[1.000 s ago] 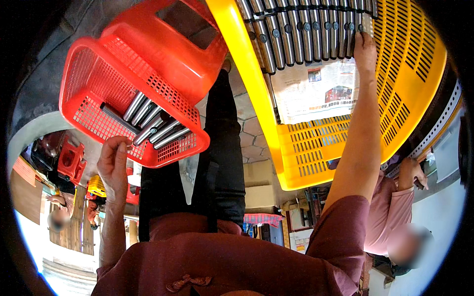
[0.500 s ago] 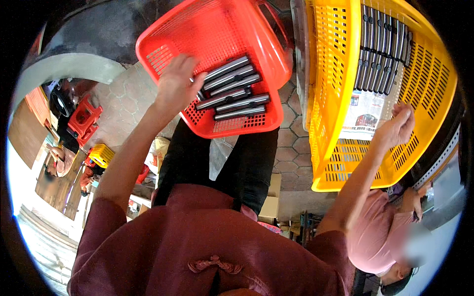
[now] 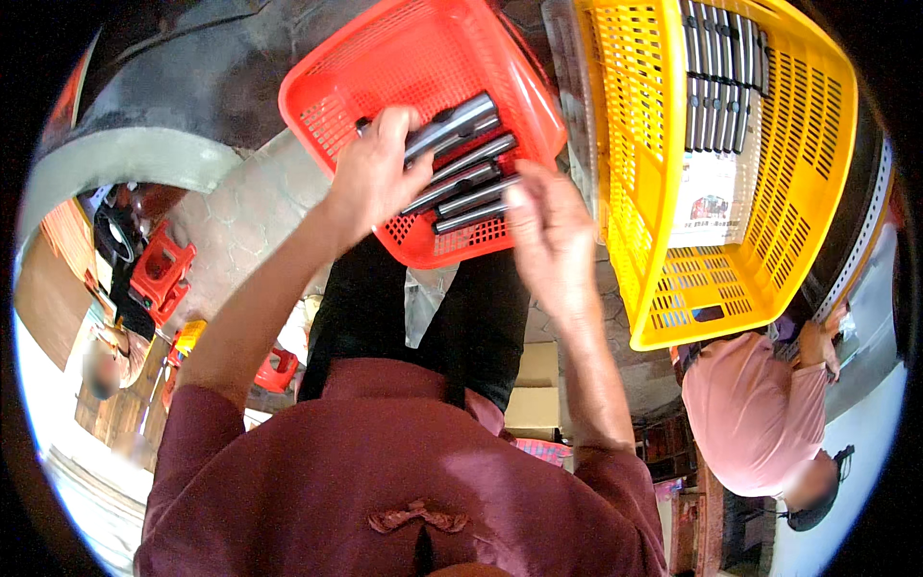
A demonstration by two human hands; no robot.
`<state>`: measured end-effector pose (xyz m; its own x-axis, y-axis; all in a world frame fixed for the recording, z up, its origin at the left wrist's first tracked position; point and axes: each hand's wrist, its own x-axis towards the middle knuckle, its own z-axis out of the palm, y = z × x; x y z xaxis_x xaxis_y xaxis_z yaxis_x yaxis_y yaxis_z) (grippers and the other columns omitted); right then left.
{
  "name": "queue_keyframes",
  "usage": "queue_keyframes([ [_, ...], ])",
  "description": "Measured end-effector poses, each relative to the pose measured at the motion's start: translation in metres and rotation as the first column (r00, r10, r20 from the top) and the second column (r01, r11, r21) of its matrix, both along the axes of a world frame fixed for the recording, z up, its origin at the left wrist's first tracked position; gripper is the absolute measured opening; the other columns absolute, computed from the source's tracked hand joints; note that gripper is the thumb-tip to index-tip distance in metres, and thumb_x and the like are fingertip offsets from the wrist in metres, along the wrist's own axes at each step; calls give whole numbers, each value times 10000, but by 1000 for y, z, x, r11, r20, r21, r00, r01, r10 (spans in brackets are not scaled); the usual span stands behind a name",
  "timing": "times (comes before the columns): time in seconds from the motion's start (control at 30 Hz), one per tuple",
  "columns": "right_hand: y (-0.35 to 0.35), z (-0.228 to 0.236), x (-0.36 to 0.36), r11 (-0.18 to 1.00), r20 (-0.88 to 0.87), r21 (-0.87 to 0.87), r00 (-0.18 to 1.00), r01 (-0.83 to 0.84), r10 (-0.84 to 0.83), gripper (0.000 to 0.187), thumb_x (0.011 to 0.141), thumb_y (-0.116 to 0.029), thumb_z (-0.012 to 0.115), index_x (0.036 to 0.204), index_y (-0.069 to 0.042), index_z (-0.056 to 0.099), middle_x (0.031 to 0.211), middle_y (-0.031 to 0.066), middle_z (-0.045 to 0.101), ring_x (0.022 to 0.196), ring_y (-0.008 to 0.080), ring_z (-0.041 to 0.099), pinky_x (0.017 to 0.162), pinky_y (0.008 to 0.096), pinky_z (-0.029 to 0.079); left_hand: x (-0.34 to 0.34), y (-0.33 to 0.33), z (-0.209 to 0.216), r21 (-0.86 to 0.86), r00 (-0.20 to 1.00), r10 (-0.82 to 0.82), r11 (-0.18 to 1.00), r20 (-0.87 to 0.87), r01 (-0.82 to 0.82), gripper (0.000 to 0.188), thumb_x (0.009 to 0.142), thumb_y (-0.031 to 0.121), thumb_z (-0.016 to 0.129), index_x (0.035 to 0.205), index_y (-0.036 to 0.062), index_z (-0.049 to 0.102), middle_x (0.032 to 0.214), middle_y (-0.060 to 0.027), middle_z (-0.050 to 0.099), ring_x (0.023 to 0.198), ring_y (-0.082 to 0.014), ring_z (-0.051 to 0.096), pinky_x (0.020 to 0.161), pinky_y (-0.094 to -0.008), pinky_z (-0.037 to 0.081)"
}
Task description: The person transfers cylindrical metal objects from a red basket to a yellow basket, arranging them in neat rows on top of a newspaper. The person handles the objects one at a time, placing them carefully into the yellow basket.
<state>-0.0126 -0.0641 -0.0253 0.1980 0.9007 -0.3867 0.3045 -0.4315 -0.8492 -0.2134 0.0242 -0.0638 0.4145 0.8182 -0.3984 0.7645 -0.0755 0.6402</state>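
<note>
My left hand [image 3: 378, 181] is closed around a shiny metal tube [image 3: 454, 127] with black ends, lifted over a red plastic basket [image 3: 332, 79]. Below it in the basket lie several similar metal tubes [image 3: 478, 200], side by side at a slant. At the basket's right edge, my right hand [image 3: 556, 236] is beside the tube ends, thumb apart from its half-curled fingers. It looks slightly blurred, and I see nothing held in it. Over to the right, a yellow slatted crate [image 3: 663, 279] holds two rows of like tubes [image 3: 716, 115] on printed paper [image 3: 707, 207].
A person in a pink shirt [image 3: 750, 413] is close by at the lower right, below the yellow crate. Red plastic stools [image 3: 162, 269] and another person [image 3: 120, 356] appear at the left. Cardboard [image 3: 534, 385] lies on the paved floor near my right forearm.
My right hand has moved left from inside the yellow crate to the red basket. My left hand has raised a tube. Both containers have shifted slightly in view.
</note>
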Motion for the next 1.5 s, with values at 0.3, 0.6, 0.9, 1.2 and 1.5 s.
queue_keyframes([
  [0.3,-20,48,61,915,-124,174,929,365,-348,518,824,17,691,1282,16,448,1115,71,561,977,142,552,875,283,461,138,-32,96,8,860,-187,978,475,208,521,807,45,657,1266,-34,425,1216,-234,505,1107,-389,509,959,-448,414],
  [0.6,-3,-129,380,958,447,-45,864,282,-233,504,865,-200,687,1189,113,459,858,191,622,762,270,617,689,384,486,168,-36,83,-211,913,-195,936,360,283,275,821,-2,599,1092,-44,588,1107,-196,617,1011,-334,605,914,-398,473],
  [0.9,30,-248,491,989,550,-96,821,-116,150,265,933,-179,593,1062,51,613,938,184,662,770,344,615,725,359,499,151,-31,56,-253,999,-48,966,14,50,211,866,-32,541,1068,-19,599,1015,-176,631,907,-283,623,825,-353,490],
  [1.2,39,-254,467,994,720,73,694,-79,2,286,910,-197,602,1096,19,632,991,254,632,918,421,601,819,451,481,88,-41,5,-121,991,13,992,-131,-29,220,866,-28,541,1084,-28,573,1035,-173,593,948,-296,583,832,-373,473],
  [1.5,38,-194,417,992,587,103,801,70,-118,285,939,-127,558,1108,101,584,944,192,653,882,255,633,789,331,497,29,-45,-32,-16,948,-131,991,-291,132,404,803,172,711,1138,11,553,1077,-195,573,1010,-383,558,853,-452,476],
])
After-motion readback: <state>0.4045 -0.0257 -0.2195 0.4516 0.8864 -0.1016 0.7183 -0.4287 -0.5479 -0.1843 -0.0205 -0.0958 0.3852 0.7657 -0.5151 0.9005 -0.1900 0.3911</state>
